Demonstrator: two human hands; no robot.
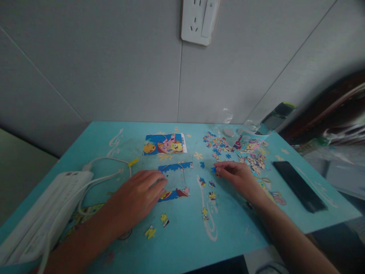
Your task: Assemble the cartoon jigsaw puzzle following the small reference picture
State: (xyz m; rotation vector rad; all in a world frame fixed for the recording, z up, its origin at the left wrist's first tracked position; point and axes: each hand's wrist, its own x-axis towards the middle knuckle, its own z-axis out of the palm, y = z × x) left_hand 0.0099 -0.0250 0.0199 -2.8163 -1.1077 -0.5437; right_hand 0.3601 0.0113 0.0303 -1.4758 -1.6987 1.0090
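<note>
1. Right hand [241, 179]: thumb and fingertips pinching one blue piece [213, 170], right of the puzzle.
2. Left hand [141, 192]: palm down, fingers close together, at the puzzle's left side; cannot tell whether it grips anything.
3. Puzzle [175, 166]: part-built, upper and lower strips, between the hands.
4. Loose pieces [211, 195]: scattered right of and below the puzzle.
5. Card [165, 145]: cartoon print, beyond the puzzle.
6. Heap [256, 163]: more pieces, beside a printed tub [252, 142].
7. Power strip [47, 215]: white, left on the tabletop [182, 243].
</note>
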